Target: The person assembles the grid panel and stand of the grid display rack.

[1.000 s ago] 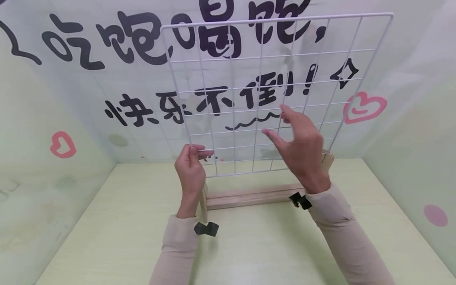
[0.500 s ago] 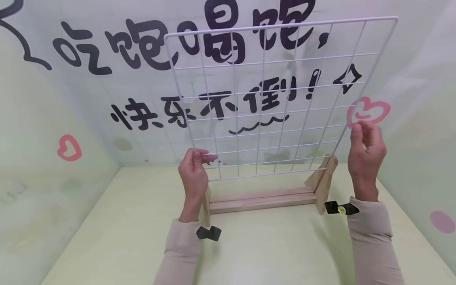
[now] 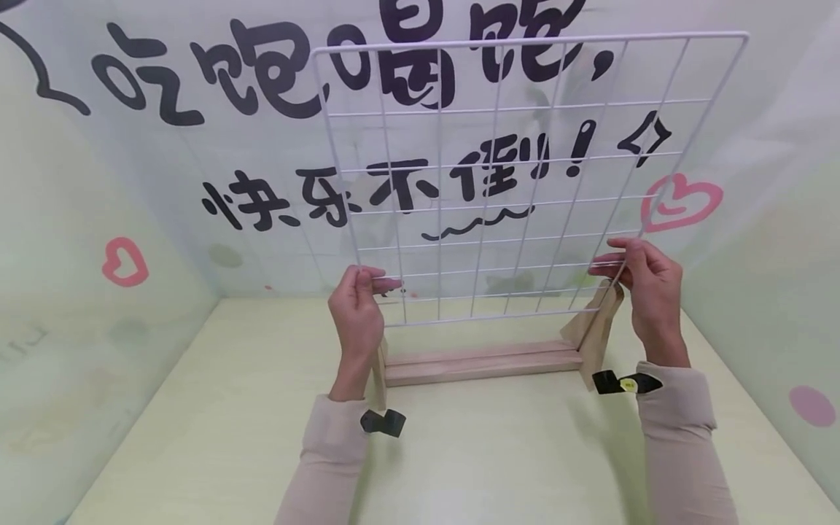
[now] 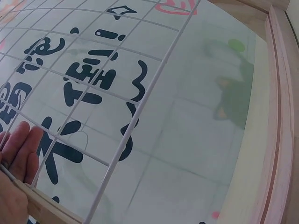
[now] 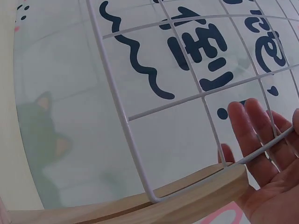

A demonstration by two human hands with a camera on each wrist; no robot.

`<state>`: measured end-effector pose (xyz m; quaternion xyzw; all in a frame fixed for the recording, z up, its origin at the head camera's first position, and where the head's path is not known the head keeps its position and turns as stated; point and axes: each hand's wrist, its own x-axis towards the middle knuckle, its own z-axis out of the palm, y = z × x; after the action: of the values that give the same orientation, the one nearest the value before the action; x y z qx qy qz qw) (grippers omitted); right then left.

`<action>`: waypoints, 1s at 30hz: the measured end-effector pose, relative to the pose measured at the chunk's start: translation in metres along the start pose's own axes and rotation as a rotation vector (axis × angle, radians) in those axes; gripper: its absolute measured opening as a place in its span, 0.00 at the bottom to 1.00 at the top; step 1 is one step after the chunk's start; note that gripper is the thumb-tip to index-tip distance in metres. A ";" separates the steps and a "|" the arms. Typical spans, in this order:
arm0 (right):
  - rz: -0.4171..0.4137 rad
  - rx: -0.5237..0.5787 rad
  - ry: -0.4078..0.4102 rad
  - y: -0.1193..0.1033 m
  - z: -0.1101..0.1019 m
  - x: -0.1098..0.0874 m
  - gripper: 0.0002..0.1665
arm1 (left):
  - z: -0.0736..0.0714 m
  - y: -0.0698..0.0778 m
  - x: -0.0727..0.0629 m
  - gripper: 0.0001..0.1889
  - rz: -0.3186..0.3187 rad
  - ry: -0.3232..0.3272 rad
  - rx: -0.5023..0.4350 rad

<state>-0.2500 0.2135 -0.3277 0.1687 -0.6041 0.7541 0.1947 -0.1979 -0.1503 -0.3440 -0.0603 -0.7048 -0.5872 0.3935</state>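
A white wire grid panel (image 3: pixel 499 44) stands upright, leaning back, over a wooden stand (image 3: pixel 485 370). My left hand (image 3: pixel 357 310) pinches its left side wire low down, fingers reaching behind the mesh. On the opposite side, my right hand (image 3: pixel 656 295) holds the right side wire, thumb in front and fingers behind. In the right wrist view, the grid's lower corner (image 5: pixel 156 199) lies in the groove of the stand's end piece (image 5: pixel 205 189). The left end piece (image 3: pixel 380 375) is mostly hidden behind my left hand. The grid's bottom wire (image 4: pixel 135 114) runs above the stand's lower bars (image 4: pixel 280 116).
The stand rests on a pale tabletop (image 3: pixel 485 452). Behind it rises a white backdrop (image 3: pixel 275 160) with black lettering and pink hearts. Light side walls (image 3: pixel 59 328) close in the left and right of the table. Each sleeve cuff carries a small black device (image 3: pixel 383 423).
My right hand has moved from in front of the mesh out to the right side wire, then slightly down it, and now grips it. The left hand keeps its hold.
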 end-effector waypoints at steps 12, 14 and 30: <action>-0.017 -0.048 0.080 -0.003 0.009 -0.007 0.20 | -0.009 -0.002 -0.001 0.16 -0.010 0.006 -0.002; -0.026 -0.059 0.092 -0.004 0.009 -0.013 0.21 | -0.010 -0.003 -0.002 0.16 -0.025 -0.005 -0.013; -0.120 -0.018 0.103 -0.011 0.006 -0.032 0.19 | -0.011 -0.006 0.003 0.17 0.007 -0.059 -0.064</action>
<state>-0.2165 0.2067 -0.3331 0.1637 -0.5887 0.7434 0.2720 -0.1980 -0.1631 -0.3473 -0.0928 -0.6967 -0.6060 0.3724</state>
